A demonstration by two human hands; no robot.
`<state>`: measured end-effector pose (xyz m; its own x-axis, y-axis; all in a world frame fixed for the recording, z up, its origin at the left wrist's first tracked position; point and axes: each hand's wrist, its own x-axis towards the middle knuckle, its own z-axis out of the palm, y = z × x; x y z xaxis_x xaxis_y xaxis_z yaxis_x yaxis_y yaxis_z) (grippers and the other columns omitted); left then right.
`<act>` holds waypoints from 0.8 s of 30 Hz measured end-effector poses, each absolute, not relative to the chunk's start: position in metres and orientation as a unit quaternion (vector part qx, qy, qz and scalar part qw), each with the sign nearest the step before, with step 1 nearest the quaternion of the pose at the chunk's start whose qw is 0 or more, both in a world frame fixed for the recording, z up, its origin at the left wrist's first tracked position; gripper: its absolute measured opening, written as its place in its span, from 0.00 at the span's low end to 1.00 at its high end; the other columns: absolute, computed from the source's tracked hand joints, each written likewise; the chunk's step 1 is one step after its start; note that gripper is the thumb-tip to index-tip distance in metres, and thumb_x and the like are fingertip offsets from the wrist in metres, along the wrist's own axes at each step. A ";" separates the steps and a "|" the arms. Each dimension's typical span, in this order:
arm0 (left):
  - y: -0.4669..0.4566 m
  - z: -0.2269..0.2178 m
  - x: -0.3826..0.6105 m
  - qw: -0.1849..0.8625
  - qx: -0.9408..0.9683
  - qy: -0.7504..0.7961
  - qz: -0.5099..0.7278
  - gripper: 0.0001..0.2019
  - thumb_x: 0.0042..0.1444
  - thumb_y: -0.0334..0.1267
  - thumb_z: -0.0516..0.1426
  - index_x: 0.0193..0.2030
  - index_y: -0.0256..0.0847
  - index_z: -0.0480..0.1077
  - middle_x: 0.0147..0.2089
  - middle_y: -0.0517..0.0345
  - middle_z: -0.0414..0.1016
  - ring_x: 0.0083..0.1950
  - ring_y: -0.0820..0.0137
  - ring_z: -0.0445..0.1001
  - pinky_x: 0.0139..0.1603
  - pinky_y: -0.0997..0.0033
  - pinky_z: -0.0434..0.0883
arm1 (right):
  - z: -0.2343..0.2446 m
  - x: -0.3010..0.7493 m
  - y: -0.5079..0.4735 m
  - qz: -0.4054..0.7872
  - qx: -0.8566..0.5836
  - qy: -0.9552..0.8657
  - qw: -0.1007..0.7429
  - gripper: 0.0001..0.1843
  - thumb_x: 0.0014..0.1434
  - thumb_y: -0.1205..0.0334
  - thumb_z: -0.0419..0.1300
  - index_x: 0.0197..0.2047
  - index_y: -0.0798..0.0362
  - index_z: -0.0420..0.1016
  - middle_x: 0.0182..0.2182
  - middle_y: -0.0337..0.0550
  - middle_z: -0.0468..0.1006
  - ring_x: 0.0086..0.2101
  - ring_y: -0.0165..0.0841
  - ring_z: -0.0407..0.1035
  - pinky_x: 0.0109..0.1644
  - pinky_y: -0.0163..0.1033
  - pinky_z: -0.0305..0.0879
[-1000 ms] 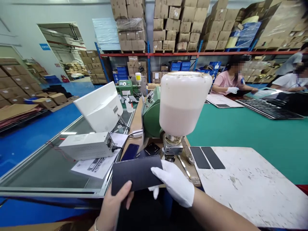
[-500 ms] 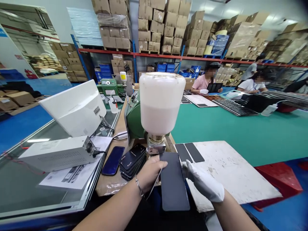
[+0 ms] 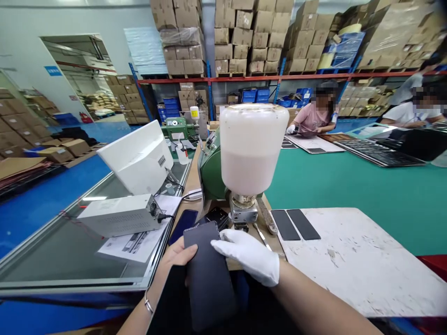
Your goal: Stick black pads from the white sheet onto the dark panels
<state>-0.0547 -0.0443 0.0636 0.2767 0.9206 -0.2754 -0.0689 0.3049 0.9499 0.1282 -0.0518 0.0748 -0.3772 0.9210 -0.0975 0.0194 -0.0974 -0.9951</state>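
Note:
My left hand (image 3: pixel 179 253), bare with a bracelet at the wrist, grips the left edge of a flat dark grey rectangular panel (image 3: pixel 211 281), thumb on its face. My right hand (image 3: pixel 249 255), in a white glove, holds the same panel near its upper right edge, some fingers hidden. Just behind the panel lies a stack of black panels (image 3: pixel 216 215), partly covered by it. A glossy dark blue panel (image 3: pixel 185 224) rests left of the stack. Ahead stands a green machine (image 3: pixel 211 170) topped by a white plastic bottle (image 3: pixel 253 149) over a metal block (image 3: pixel 243 214).
Two dark panels (image 3: pixel 286 225) lie on a stained white board (image 3: pixel 352 270) at right. A thin metal tool (image 3: pixel 261 236) sits beside the block. Left are a white monitor (image 3: pixel 139 160) and a grey power box (image 3: pixel 120 216). A co-worker (image 3: pixel 316 111) sits across the green table (image 3: pixel 349 184).
Both hands and the panel have moved left, away from below the bottle. My right hand has come over onto the panel's upper right. The whole view has turned somewhat left.

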 end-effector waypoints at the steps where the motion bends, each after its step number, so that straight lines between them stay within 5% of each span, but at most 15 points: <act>1: -0.046 0.062 -0.057 0.666 0.456 0.456 0.375 0.18 0.45 0.45 0.60 0.41 0.37 0.73 0.25 0.57 0.75 0.28 0.66 0.73 0.32 0.68 0.70 | 0.076 0.127 -0.049 0.610 -0.427 -0.568 0.351 0.15 0.52 0.50 0.60 0.34 0.55 0.72 0.32 0.42 0.74 0.36 0.35 0.69 0.40 0.40 0.66; 6: -0.051 0.043 -0.044 0.680 0.546 0.403 0.277 0.11 0.47 0.43 0.60 0.30 0.34 0.74 0.28 0.55 0.76 0.31 0.67 0.72 0.34 0.70 0.68 | 0.072 0.146 -0.054 0.541 -0.530 -0.585 0.292 0.11 0.42 0.63 0.66 0.29 0.55 0.68 0.22 0.34 0.69 0.23 0.27 0.63 0.25 0.31 0.57; 12: -0.050 0.020 -0.006 0.711 0.609 0.335 0.106 0.06 0.41 0.34 0.62 0.29 0.36 0.73 0.29 0.61 0.74 0.31 0.70 0.70 0.31 0.74 0.64 | 0.049 0.210 -0.081 0.527 -0.589 -0.441 0.425 0.11 0.46 0.63 0.63 0.27 0.54 0.63 0.21 0.34 0.67 0.23 0.26 0.62 0.26 0.32 0.58; 18: -0.026 0.032 0.045 0.737 0.531 0.350 0.228 0.13 0.46 0.43 0.59 0.20 0.38 0.62 0.13 0.68 0.60 0.14 0.80 0.56 0.17 0.78 0.51 | 0.043 0.269 -0.102 0.600 -0.508 -0.359 0.503 0.14 0.48 0.58 0.64 0.38 0.56 0.72 0.35 0.46 0.77 0.37 0.38 0.70 0.42 0.41 0.66; 24: -0.020 0.047 0.054 0.746 0.497 0.342 0.281 0.14 0.48 0.47 0.57 0.24 0.39 0.62 0.13 0.70 0.55 0.11 0.80 0.52 0.13 0.78 0.46 | 0.046 0.270 -0.093 0.544 -0.524 -0.403 0.518 0.08 0.50 0.57 0.62 0.33 0.51 0.77 0.32 0.44 0.79 0.34 0.37 0.72 0.38 0.40 0.68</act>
<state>0.0542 -0.0203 0.0466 0.6091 0.7588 -0.2308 -0.0792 0.3478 0.9342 0.2699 -0.0931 0.0460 0.0847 0.9847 -0.1523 -0.1415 -0.1394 -0.9801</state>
